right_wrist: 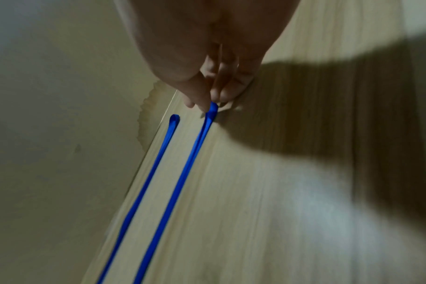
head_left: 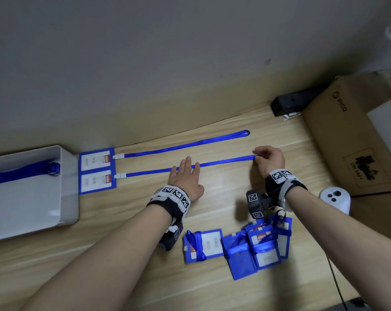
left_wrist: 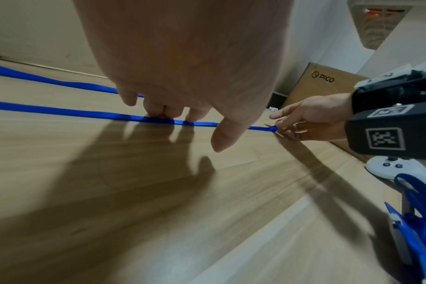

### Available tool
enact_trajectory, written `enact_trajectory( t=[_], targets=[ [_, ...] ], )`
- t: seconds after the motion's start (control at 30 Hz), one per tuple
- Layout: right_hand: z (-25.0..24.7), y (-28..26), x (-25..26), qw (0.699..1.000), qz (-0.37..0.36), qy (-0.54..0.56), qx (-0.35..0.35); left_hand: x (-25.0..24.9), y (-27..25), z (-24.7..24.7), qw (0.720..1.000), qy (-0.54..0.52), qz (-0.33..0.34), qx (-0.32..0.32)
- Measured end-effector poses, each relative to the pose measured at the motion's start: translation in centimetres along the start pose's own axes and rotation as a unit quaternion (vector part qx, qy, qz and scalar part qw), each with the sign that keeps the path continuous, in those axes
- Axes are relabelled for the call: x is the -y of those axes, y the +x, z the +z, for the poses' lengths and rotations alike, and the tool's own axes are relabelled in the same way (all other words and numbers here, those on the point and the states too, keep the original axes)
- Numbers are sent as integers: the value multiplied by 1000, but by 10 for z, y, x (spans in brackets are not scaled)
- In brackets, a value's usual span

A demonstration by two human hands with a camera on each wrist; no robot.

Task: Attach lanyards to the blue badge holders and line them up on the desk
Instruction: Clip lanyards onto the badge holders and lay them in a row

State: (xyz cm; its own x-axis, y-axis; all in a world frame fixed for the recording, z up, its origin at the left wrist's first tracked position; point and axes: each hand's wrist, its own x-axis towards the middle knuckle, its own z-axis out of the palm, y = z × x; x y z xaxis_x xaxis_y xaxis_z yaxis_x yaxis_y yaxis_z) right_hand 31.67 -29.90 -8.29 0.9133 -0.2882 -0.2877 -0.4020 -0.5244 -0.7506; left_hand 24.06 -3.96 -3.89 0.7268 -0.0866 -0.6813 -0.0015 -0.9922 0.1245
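Left hand (head_left: pixel 185 178) flat, fingers straight, pressing the near lanyard (head_left: pixel 223 162) onto the table (head_left: pixel 223 198) about mid-length; its grip holds nothing, just pins the strap down; right hand (head_left: pixel 269 160) pinches the looped end of that same lanyard between thumb and fingertips, strap stretched straight between the two hands; near lanyard clipped to the near badge holder (head_left: pixel 97 181), which lies at table's left just beside a white tray (head_left: pixel 66 187); far badge holder (head_left: pixel 97 159) directly behind it, touching or almost, its far lanyard (head_left: pixel 190 143) laid out straight and parallel, loop end free on the table; more blue lanyards inside the tray, count unclear; pile of badge holders (head_left: pixel 241 245) wrapped in their straps at near edge below the right wrist, overlapping, maybe four or five; cardboard box (head_left: pixel 347 131) at right against the wall; white controller (head_left: pixel 335 198) beside it; right wrist view blurred, pinch still readable.
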Motion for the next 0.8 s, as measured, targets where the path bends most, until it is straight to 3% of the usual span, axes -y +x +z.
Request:
enact_trajectory(
  t=[0.17, 0.23, 0.3, 0.37, 0.43, 0.53, 0.7, 0.73, 0.8],
  targets=[
    [-13, -34, 19, 998, 17, 64, -1, 0, -19, -13, 988, -88, 50, -113],
    [-13, -60, 38, 997, -21, 68, 34, 2, -35, -13, 970, -152, 75, -172],
    [-8, -87, 50, 991, -73, 50, 98, 5, -54, -8, 954, -219, 51, -200],
    [0, -115, 54, 975, -107, 12, 196, 10, -73, 2, 953, -244, -1, -181],
    [12, -143, 51, 947, -130, -38, 292, 18, -91, 17, 962, -239, -43, -122],
    [31, -183, 49, 904, -168, -135, 370, 27, -116, 46, 965, -238, -86, -60],
    [59, -225, 39, 822, -199, -333, 417, 24, -145, 93, 955, -269, -123, -4],
    [62, -230, 38, 814, -207, -361, 406, 21, -149, 100, 950, -289, -121, 4],
    [65, -237, 37, 827, -205, -362, 379, 16, -153, 112, 936, -334, -110, 12]
  ],
)
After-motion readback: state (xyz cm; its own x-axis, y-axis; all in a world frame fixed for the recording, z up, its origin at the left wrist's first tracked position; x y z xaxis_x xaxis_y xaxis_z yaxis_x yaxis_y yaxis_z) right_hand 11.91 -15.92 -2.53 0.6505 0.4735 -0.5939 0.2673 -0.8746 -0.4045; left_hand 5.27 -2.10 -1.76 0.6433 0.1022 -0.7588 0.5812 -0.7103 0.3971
